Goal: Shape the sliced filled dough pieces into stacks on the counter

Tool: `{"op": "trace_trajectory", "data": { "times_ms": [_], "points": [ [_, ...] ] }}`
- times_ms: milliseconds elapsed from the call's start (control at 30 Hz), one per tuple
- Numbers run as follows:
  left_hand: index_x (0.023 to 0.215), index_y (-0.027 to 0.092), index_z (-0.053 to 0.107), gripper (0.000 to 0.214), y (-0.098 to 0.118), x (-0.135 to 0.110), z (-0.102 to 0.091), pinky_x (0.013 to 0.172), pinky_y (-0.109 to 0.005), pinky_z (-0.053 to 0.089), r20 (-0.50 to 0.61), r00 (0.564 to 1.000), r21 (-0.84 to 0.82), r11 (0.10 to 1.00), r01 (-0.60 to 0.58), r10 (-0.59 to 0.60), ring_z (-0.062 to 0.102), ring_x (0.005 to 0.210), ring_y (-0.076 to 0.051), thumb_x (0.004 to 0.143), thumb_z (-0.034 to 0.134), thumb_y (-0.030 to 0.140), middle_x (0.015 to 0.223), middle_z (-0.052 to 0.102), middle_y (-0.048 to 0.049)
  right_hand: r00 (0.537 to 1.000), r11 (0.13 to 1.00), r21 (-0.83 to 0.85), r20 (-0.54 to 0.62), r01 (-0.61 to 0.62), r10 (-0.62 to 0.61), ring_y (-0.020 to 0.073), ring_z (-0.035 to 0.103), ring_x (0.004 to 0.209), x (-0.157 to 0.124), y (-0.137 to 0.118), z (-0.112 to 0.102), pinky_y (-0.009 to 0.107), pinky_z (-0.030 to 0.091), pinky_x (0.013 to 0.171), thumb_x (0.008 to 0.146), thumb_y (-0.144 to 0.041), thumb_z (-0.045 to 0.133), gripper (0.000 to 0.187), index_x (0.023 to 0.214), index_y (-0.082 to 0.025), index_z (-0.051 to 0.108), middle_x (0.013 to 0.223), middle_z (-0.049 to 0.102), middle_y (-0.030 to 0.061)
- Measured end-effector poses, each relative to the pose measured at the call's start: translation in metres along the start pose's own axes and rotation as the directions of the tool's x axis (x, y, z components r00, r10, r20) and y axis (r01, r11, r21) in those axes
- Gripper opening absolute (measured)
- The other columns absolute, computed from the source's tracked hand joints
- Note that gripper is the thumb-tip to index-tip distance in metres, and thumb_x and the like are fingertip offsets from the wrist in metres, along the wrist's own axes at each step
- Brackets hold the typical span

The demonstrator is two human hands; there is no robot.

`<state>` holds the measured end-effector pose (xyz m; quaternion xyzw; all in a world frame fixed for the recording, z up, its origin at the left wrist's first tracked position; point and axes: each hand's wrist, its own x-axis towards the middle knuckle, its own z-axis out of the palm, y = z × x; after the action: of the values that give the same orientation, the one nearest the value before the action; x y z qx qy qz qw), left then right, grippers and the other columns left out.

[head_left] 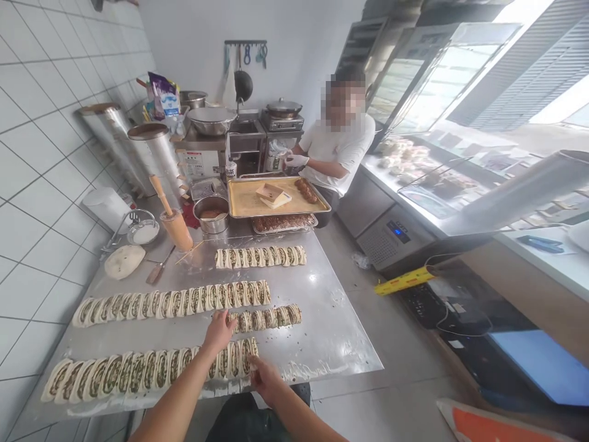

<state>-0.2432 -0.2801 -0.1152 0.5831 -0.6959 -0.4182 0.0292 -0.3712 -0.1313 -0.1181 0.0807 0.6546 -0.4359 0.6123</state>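
Rows of filled dough slices lie on the steel table: a long front row (150, 370), a long middle row (172, 302), a short row (267, 318) and a back row (261, 256). The slices show a green-brown filling between pale dough layers. My left hand (219, 331) is at the left end of the short row, its fingers closed around the end slice. At the right end of the front row, my right hand (265, 376) pinches the last slice; its fingertips are partly hidden. My left forearm covers part of the front row.
On the steel table (322, 344) stand a wooden rolling pin (177, 228), a dough lump (124, 262), a metal pot (211, 215) and a brush (159, 270). A tray (239, 196) sits at the back. Behind it stands a person (343, 147) in white gloves.
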Motion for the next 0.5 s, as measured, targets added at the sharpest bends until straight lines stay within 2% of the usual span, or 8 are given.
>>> {"op": "trace_trajectory", "data": {
  "times_ms": [100,167,200,267,333,367,500],
  "points": [
    [0.143,0.017,0.059,0.051,0.005,-0.028,-0.010,0.110,-0.044,0.048,0.006,0.993,-0.011,0.993,-0.116,0.116,0.062,0.129,-0.032,0.103,0.039,0.042,0.151,0.057,-0.0188,0.994,0.999,0.030,0.102,0.031,-0.034,0.0102,0.048,0.056,-0.026,-0.012,-0.017,0.021,0.039,0.052,0.065,-0.040,0.090,0.035,0.069,-0.018,0.063,0.060,0.051,-0.0026],
    [0.143,0.026,0.061,0.046,0.012,-0.050,-0.018,0.115,-0.042,0.047,0.047,0.971,-0.033,0.972,-0.234,0.235,0.060,0.133,-0.029,0.100,0.047,0.036,0.153,0.057,-0.0109,0.981,0.997,0.037,0.184,0.063,-0.069,0.0134,0.058,0.067,-0.051,-0.025,-0.026,0.022,0.045,0.060,0.061,-0.046,0.093,0.042,0.078,-0.016,0.069,0.072,0.063,0.0013],
    [0.146,0.030,0.059,0.048,0.017,-0.061,-0.023,0.119,-0.042,0.044,0.074,0.943,-0.040,0.946,-0.322,0.324,0.056,0.139,-0.029,0.099,0.051,0.035,0.157,0.054,-0.0070,0.968,0.996,0.031,0.236,0.082,-0.087,0.0153,0.062,0.075,-0.066,-0.033,-0.029,0.023,0.047,0.065,0.061,-0.050,0.094,0.046,0.083,-0.016,0.071,0.079,0.068,0.0033],
    [0.155,0.035,0.048,0.057,0.031,-0.083,-0.033,0.125,-0.044,0.040,0.112,0.838,-0.035,0.845,-0.534,0.534,0.047,0.149,-0.027,0.099,0.056,0.037,0.164,0.046,-0.0030,0.925,0.992,0.005,0.363,0.123,-0.117,0.0182,0.067,0.087,-0.099,-0.050,-0.032,0.026,0.051,0.075,0.064,-0.056,0.092,0.053,0.094,-0.016,0.074,0.093,0.074,0.0064],
    [0.161,0.034,0.038,0.060,0.048,-0.103,-0.045,0.124,-0.044,0.042,0.108,0.704,-0.001,0.708,-0.706,0.702,0.047,0.150,-0.026,0.103,0.051,0.040,0.165,0.046,-0.0051,0.852,0.986,-0.023,0.507,0.166,-0.132,0.0201,0.070,0.095,-0.132,-0.067,-0.034,0.030,0.053,0.085,0.072,-0.057,0.088,0.053,0.103,-0.017,0.074,0.104,0.076,0.0088],
    [0.161,0.033,0.036,0.057,0.057,-0.114,-0.052,0.122,-0.043,0.045,0.088,0.653,0.024,0.653,-0.757,0.753,0.050,0.148,-0.025,0.105,0.047,0.039,0.163,0.048,-0.0063,0.806,0.983,-0.031,0.576,0.183,-0.132,0.0212,0.070,0.099,-0.148,-0.076,-0.035,0.032,0.053,0.089,0.076,-0.055,0.086,0.051,0.108,-0.017,0.074,0.109,0.076,0.0100],
    [0.161,0.033,0.037,0.054,0.097,-0.157,-0.079,0.120,-0.039,0.046,-0.011,0.552,0.098,0.550,-0.829,0.834,0.050,0.147,-0.022,0.107,0.039,0.023,0.163,0.048,-0.0072,0.642,0.982,-0.090,0.766,0.167,-0.039,0.0243,0.070,0.111,-0.199,-0.101,-0.046,0.038,0.053,0.099,0.080,-0.049,0.085,0.047,0.116,-0.020,0.074,0.120,0.075,0.0111]
  ]
}}
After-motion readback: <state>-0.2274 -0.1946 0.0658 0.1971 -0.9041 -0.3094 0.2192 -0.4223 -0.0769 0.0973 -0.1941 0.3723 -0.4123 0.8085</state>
